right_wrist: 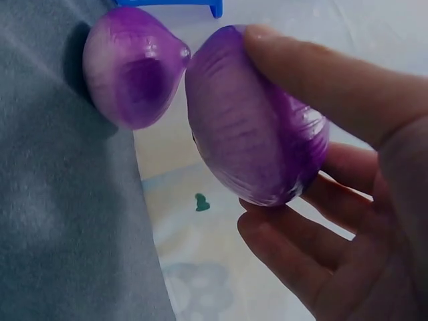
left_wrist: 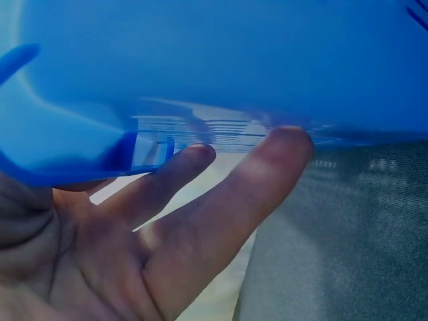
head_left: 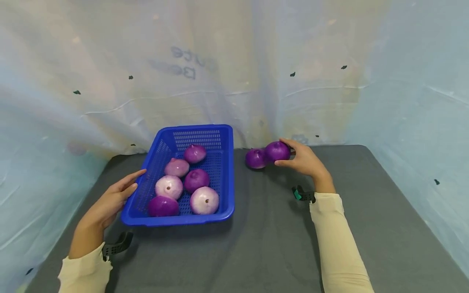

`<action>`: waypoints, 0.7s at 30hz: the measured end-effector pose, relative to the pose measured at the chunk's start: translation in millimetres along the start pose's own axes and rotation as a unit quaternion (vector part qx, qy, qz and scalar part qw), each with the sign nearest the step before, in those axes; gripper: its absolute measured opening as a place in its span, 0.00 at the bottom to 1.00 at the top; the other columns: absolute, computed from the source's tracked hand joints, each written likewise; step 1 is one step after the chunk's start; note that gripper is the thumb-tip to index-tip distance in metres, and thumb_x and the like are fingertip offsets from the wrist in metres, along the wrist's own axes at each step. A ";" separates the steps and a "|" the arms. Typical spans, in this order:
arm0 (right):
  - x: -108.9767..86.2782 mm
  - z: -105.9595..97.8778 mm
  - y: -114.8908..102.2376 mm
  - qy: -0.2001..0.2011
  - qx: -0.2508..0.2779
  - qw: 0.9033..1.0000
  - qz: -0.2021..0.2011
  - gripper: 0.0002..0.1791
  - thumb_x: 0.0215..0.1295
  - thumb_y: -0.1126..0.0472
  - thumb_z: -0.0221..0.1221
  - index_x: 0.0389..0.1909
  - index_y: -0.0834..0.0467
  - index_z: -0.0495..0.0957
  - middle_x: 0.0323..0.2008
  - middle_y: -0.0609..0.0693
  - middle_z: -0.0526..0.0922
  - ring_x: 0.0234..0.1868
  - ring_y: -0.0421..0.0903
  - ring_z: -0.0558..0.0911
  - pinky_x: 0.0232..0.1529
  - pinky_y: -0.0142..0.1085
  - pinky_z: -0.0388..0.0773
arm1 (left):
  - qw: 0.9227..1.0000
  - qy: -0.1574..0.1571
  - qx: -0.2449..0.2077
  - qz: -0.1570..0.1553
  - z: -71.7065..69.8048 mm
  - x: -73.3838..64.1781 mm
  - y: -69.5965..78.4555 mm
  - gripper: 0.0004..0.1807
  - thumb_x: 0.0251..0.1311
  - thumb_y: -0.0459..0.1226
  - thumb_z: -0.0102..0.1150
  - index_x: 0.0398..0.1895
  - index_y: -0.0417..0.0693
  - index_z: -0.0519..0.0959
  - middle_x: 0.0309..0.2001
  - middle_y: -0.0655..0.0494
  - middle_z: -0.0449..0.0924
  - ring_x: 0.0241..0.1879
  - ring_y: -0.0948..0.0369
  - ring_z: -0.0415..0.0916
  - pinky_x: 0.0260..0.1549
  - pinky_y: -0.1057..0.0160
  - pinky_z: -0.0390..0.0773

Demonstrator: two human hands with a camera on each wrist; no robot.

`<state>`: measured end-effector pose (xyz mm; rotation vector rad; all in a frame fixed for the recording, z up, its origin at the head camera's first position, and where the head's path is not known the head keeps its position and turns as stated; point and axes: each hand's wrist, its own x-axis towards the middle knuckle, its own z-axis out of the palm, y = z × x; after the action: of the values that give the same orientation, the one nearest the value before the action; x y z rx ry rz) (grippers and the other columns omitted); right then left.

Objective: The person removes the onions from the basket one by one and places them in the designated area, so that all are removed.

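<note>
With your left hand [head_left: 106, 203] spread at the basket [head_left: 229, 175], your right hand [head_left: 305, 162] pinches an onion [head_left: 277, 151] whose glossy skin could slip, bumping its left neighbour [head_left: 254, 159].

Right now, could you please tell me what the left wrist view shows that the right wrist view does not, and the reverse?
Only the left wrist view shows the left hand, its fingers at the blue plastic basket.

Only the right wrist view shows the right hand gripping a glossy, round purple onion, with a second purple onion beside it.

Both share the basket, though the right wrist view catches just a strip of it, and the grey fabric-like tabletop.
</note>
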<state>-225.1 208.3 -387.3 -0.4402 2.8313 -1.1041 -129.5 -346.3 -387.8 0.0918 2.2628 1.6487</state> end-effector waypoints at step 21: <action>4.6 0.5 35.0 0.007 -0.030 0.999 0.028 0.50 0.59 0.49 0.71 0.77 0.56 0.56 0.74 0.63 0.61 0.66 0.64 0.72 0.63 0.60 0.71 | 0.996 0.032 0.079 -0.019 7.4 -1.6 11.6 0.32 0.80 0.45 0.35 0.81 0.52 0.43 0.66 0.26 0.66 0.46 0.61 0.85 0.42 0.56 0.86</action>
<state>-237.7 231.2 -411.0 -0.3545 2.8764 -1.0198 -127.4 -336.1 -378.6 0.0348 2.4256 1.4708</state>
